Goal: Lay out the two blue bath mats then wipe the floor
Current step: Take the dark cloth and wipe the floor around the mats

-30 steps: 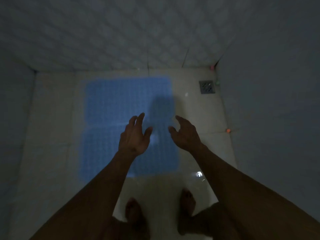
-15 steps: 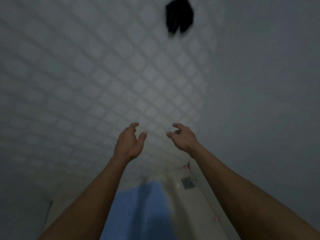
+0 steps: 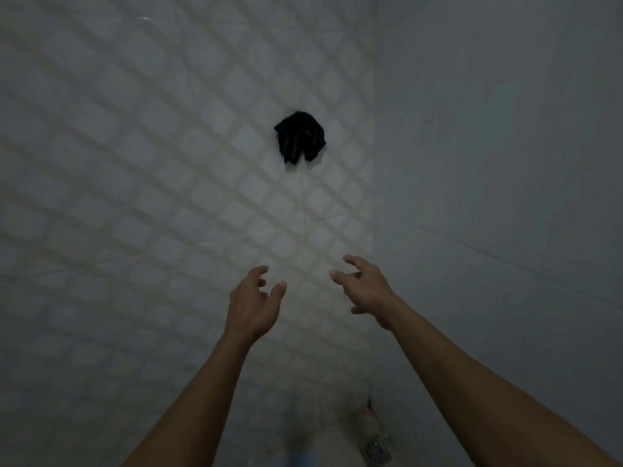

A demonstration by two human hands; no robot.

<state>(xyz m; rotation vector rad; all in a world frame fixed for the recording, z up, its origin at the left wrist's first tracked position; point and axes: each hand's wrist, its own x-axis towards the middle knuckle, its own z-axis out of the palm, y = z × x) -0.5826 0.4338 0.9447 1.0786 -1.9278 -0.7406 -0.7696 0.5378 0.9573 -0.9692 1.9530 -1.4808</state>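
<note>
I read the view as tilted up at the tiled wall, with both of my bare forearms raised into it from 6 o'clock. The black cloth hangs bunched against the wall at about 12 o'clock from the hands, well apart from both; what holds it there I cannot tell. I take it to be the wiping rag, though that is a judgement from the task alone. Its bundle is roughly as wide as tall, with two loose lobes hanging toward 6 o'clock, so no clear long axis presents itself. The left hand is empty, fingers loosely curled and thumb spread away, palm turned toward 3 o'clock. The right hand is also empty, fingers spread and slightly hooked, palm facing 9 o'clock. The cloth sits almost on the midline between the two hands, a little closer in line with the left thumb; neither hand has a decisive advantage, but the right fingertips stand marginally higher. The floor drain shows at 5 o'clock, and only a sliver of blue bath mat is visible at 6 o'clock, blurred. I judge the mat step largely complete and the reach for the cloth to be the step in hand.
</note>
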